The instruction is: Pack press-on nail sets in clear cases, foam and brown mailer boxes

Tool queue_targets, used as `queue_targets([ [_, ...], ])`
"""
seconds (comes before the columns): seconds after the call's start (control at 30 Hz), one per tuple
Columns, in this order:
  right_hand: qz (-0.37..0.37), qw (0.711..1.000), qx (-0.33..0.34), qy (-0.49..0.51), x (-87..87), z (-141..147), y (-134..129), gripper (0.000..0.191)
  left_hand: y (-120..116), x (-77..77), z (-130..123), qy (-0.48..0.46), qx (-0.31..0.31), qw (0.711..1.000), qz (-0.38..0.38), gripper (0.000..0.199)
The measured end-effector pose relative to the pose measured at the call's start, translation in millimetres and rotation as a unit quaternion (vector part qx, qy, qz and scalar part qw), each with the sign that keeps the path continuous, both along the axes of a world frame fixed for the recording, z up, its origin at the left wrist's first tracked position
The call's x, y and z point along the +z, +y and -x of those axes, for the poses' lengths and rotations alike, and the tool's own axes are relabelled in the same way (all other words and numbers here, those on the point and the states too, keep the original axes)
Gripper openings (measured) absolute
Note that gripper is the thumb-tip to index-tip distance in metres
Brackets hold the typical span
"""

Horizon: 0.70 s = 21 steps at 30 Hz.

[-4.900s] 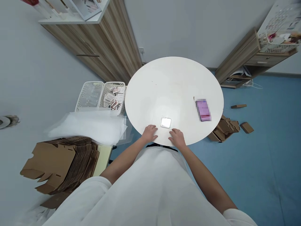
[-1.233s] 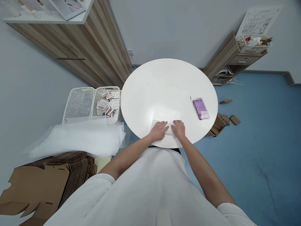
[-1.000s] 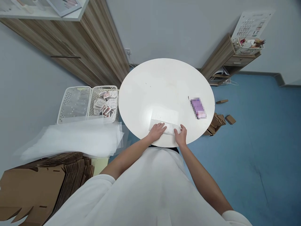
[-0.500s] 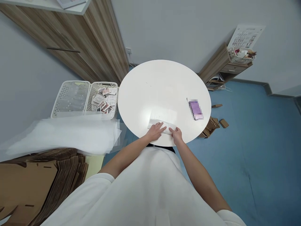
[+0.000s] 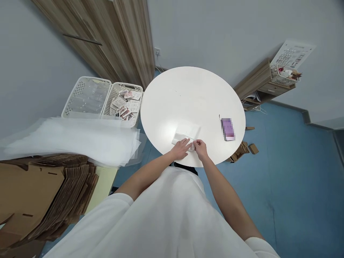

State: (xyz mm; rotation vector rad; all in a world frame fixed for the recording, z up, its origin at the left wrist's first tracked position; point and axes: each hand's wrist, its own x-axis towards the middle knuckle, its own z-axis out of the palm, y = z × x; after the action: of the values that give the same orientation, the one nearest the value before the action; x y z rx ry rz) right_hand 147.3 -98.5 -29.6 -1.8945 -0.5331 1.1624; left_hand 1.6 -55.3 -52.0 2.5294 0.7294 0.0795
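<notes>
A thin white sheet (image 5: 185,129), partly folded over, lies near the front edge of the round white table (image 5: 193,93). My left hand (image 5: 181,148) rests on its folded part with fingers spread, pressing it down. At the sheet's right side, my right hand (image 5: 201,147) has thumb and fingers pinched together on the folded edge. Whether anything is wrapped inside the fold cannot be made out.
A purple, blurred-out item (image 5: 228,129) lies at the table's right. Left stand a basket of printed cards (image 5: 126,104), a basket of clear plastic pieces (image 5: 90,96), stacked white sheets (image 5: 80,138) and flat cardboard boxes (image 5: 53,193). Cardboard pieces (image 5: 242,150) lie on the floor.
My right hand has drawn in toward the left hand, folding the sheet's right side inward. My left hand stays pressed on the sheet. The camera view has shifted slightly.
</notes>
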Motion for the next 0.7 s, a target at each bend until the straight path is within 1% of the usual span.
queue_targets([
  [0.07,-0.007,0.998,0.014,0.054,1.4,5,3,0.018,1,1.8,3,-0.034,0.019,0.999,0.017,0.070],
  [0.13,-0.008,0.996,0.027,0.082,1.7,6,5,0.021,1,3.5,7,-0.048,0.015,0.999,0.015,0.071],
  [0.23,0.001,0.996,0.059,0.070,1.2,1,4,0.027,-2,4.3,12,-0.020,-0.008,1.000,-0.006,0.065],
  [0.27,0.009,0.996,0.080,0.042,1.0,-2,3,0.028,-2,4.1,13,-0.004,-0.010,1.000,-0.012,0.063],
  [0.33,0.022,0.989,0.129,-0.066,0.3,-7,-1,0.031,-4,3.5,15,0.021,-0.007,1.000,-0.020,0.061],
  [0.37,0.026,0.978,0.156,-0.134,-0.3,-9,-3,0.034,-4,3.4,16,0.028,-0.007,0.999,-0.024,0.061],
  [0.43,0.031,0.947,0.208,-0.244,-2.5,-9,-9,0.045,-4,3.9,17,0.031,-0.006,0.999,-0.028,0.061],
  [0.5,0.041,0.924,0.246,-0.291,-5.6,-5,-13,0.055,-5,4.8,20,0.028,0.007,0.999,-0.021,0.060],
  [0.53,0.048,0.918,0.257,-0.297,-7.3,-2,-15,0.057,-5,5.1,22,0.025,0.029,0.999,-0.010,0.060],
  [0.57,0.055,0.916,0.264,-0.299,-8.8,1,-15,0.057,-6,4.9,25,0.023,0.070,0.997,0.005,0.061],
  [0.6,0.060,0.915,0.267,-0.298,-10.0,5,-15,0.057,-8,4.1,28,0.022,0.130,0.991,0.027,0.062],
  [0.63,0.063,0.915,0.270,-0.294,-10.9,8,-15,0.057,-10,2.8,32,0.023,0.205,0.977,0.055,0.065],
  [0.7,0.064,0.916,0.275,-0.285,-11.6,14,-14,0.057,-13,-1.9,39,0.025,0.350,0.928,0.125,0.071],
])
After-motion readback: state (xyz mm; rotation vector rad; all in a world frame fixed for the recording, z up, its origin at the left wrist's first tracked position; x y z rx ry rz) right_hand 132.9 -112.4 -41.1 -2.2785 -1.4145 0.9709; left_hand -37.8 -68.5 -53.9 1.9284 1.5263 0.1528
